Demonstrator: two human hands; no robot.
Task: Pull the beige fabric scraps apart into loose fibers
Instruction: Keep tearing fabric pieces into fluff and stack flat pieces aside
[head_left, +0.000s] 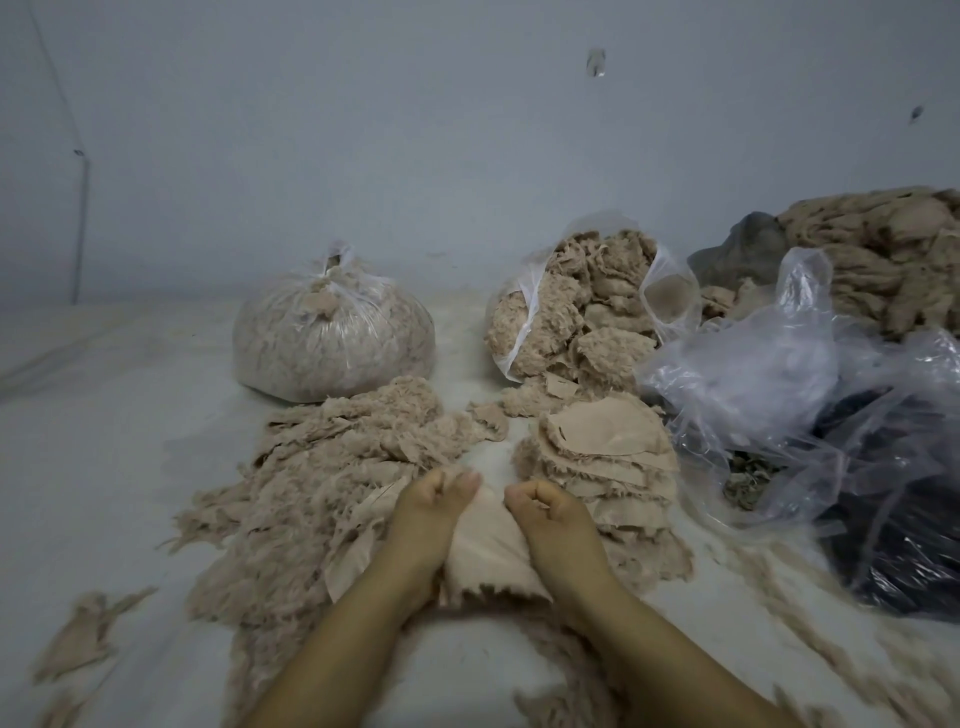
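Note:
A beige fabric scrap (485, 558) hangs between my two hands, low in the middle of the view. My left hand (434, 506) grips its upper left edge with curled fingers. My right hand (545, 512) grips the upper right edge the same way, a small gap apart from the left. To the left lies a wide heap of frayed, pulled-apart beige fibers (322, 483). On the right sits a stack of flat beige scraps (602, 457).
A tied clear bag of fibers (332, 338) stands at the back left. An open clear bag of fluffy beige scraps (582, 301) stands beside it. Crumpled clear plastic over a dark bag (810, 405) fills the right. More beige material (883, 249) is piled against the wall.

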